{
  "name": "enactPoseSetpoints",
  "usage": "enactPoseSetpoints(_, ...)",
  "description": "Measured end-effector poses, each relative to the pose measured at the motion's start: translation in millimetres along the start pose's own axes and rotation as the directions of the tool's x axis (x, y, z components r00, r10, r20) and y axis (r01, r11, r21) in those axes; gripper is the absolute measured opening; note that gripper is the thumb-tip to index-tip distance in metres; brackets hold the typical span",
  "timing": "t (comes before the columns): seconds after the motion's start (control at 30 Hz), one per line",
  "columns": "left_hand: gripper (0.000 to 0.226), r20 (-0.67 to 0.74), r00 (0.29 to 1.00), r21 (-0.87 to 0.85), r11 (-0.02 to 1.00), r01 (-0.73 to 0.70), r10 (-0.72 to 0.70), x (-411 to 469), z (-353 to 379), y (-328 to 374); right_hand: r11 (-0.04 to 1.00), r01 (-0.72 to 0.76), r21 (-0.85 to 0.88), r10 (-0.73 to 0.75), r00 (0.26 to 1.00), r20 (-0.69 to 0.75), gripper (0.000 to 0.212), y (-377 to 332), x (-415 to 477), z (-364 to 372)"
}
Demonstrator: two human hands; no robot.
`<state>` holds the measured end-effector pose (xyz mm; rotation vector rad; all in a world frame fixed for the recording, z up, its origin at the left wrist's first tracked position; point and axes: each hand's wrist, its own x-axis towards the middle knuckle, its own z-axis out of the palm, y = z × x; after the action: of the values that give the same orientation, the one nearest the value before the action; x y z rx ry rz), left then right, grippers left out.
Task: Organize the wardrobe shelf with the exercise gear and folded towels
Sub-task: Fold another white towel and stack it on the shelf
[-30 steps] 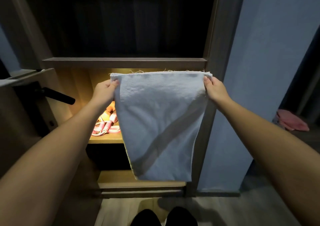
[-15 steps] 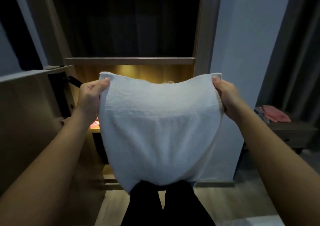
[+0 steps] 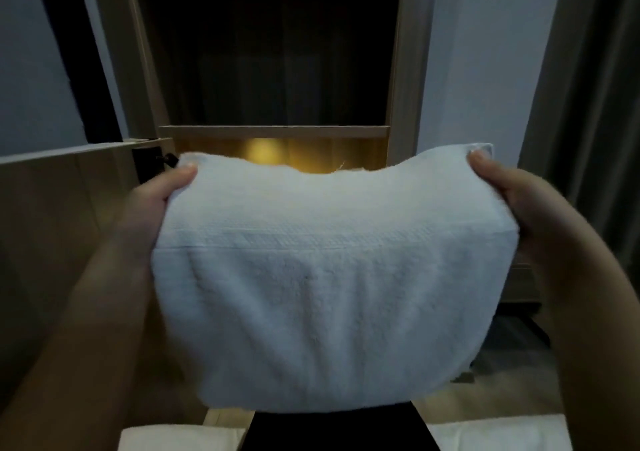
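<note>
The towel [image 3: 332, 277], hanging long a second ago, is now hanging doubled and shorter, so the folding is moving along and it is probably nearing shelf size. The left hand [image 3: 156, 201] and right hand [image 3: 512, 201] are each pinching a top corner, holding it in the air before the lit wardrobe shelf [image 3: 273, 131]. Its long axis is running left to right, with its lower edge pointing at the floor.

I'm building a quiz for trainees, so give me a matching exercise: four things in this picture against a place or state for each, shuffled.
Things:
1. towel
2. left hand
3. right hand
4. lower wardrobe compartment

States:
A. glows warm yellow
B. pinches the towel's top-left corner
C. hangs with its top edge sagging in the middle
D. pinches the towel's top-right corner

Pairs: 1-C, 2-B, 3-D, 4-A.
</note>
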<state>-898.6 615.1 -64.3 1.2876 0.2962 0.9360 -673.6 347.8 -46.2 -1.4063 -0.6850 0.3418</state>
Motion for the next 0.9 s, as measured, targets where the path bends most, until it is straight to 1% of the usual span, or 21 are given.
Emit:
enactPoseSetpoints(0.07, 0.022, -0.07, 0.997, 0.068, 0.997, 0.036, -0.031, 16.0, -8.8, -25.8, 0.997, -0.06, -0.04, 0.058, 0.997, -0.042, 0.036, 23.0, 10.0, 5.2)
enactPoseSetpoints(0.1, 0.022, -0.124, 0.992, 0.136, 0.99, 0.041, -0.024, 25.9, -12.9, -43.4, 0.994, -0.085, -0.07, 0.079, 0.993, -0.087, 0.038, 39.5, 18.6, 8.2)
enactPoseSetpoints(0.13, 0.02, -0.173, 0.985, 0.239, 0.97, 0.031, 0.011, 35.8, -18.2, -62.6, 0.987, -0.106, -0.122, 0.089, 0.987, -0.134, 0.042, 60.6, 30.7, 9.7)
enactPoseSetpoints(0.2, 0.018, -0.205, 0.973, 0.462, 0.887, 0.001, 0.106, 51.1, -25.1, -105.6, 0.957, -0.144, -0.251, 0.093, 0.975, -0.204, 0.048, 102.2, 50.8, 16.4)
enactPoseSetpoints(0.23, 0.024, -0.2, 0.973, 0.534, 0.845, 0.011, 0.114, 57.9, -27.8, -127.6, 0.936, -0.154, -0.316, 0.082, 0.97, -0.23, 0.049, 122.7, 59.3, 19.6)
enactPoseSetpoints(0.3, 0.036, -0.23, 0.971, 0.61, 0.788, 0.088, 0.069, 70.9, -33.6, -169.0, 0.894, -0.182, -0.409, 0.075, 0.962, -0.263, 0.05, 162.9, 75.3, 24.6)
enactPoseSetpoints(0.37, 0.042, -0.284, 0.959, 0.659, 0.73, 0.181, 0.018, 83.9, -38.8, -204.2, 0.866, -0.235, -0.442, 0.115, 0.953, -0.282, 0.05, 201.0, 87.4, 29.7)
enactPoseSetpoints(0.4, 0.045, -0.3, 0.954, 0.682, 0.699, 0.216, -0.003, 89.0, -39.4, -219.4, 0.851, -0.284, -0.442, 0.157, 0.94, -0.302, 0.049, 219.6, 93.6, 31.1)
enactPoseSetpoints(0.47, 0.047, -0.336, 0.94, 0.726, 0.62, 0.298, -0.059, 100.6, -41.2, -249.1, 0.813, -0.387, -0.436, 0.241, 0.904, -0.353, 0.05, 257.9, 106.5, 33.0)
enactPoseSetpoints(0.53, 0.05, -0.386, 0.915, 0.752, 0.533, 0.387, -0.121, 111.0, -42.6, -277.2, 0.748, -0.475, -0.463, 0.308, 0.867, -0.392, 0.052, 291.4, 117.4, 33.6)
enactPoseSetpoints(0.6, 0.05, -0.447, 0.876, 0.76, 0.44, 0.479, -0.182, 119.1, -45.0, -303.8, 0.676, -0.544, -0.497, 0.362, 0.833, -0.418, 0.053, 318.1, 124.4, 33.6)
enactPoseSetpoints(0.63, 0.048, -0.465, 0.861, 0.757, 0.41, 0.508, -0.208, 120.2, -46.2, -316.0, 0.635, -0.573, -0.517, 0.392, 0.817, -0.423, 0.054, 329.5, 126.2, 34.0)
enactPoseSetpoints(0.7, 0.044, -0.502, 0.823, 0.73, 0.381, 0.568, -0.265, 118.8, -49.8, -337.8, 0.564, -0.619, -0.547, 0.456, 0.785, -0.419, 0.057, 351.3, 128.4, 35.2)
enactPoseSetpoints(0.73, 0.044, -0.534, 0.787, 0.693, 0.374, 0.617, -0.31, 116.3, -51.3, -346.3, 0.535, -0.635, -0.557, 0.485, 0.771, -0.413, 0.058, 361.7, 129.4, 36.0)
enactPoseSetpoints(0.77, 0.046, -0.563, 0.745, 0.658, 0.353, 0.666, -0.358, 114.2, -52.8, -354.2, 0.512, -0.652, -0.559, 0.514, 0.754, -0.409, 0.059, 369.4, 129.3, 37.2)
enactPoseSetpoints(0.8, 0.05, -0.577, 0.715, 0.65, 0.309, 0.694, -0.393, 112.5, -56.6, -364.2, 0.496, -0.673, -0.549, 0.542, 0.734, -0.41, 0.059, 376.0, 128.8, 38.2)
enactPoseSetpoints(0.9, 0.056, -0.569, 0.669, 0.685, 0.175, 0.707, -0.478, 110.8, -62.9, -383.1, 0.488, -0.728, -0.481, 0.608, 0.68, -0.411, 0.059, 394.1, 128.4, 38.9)
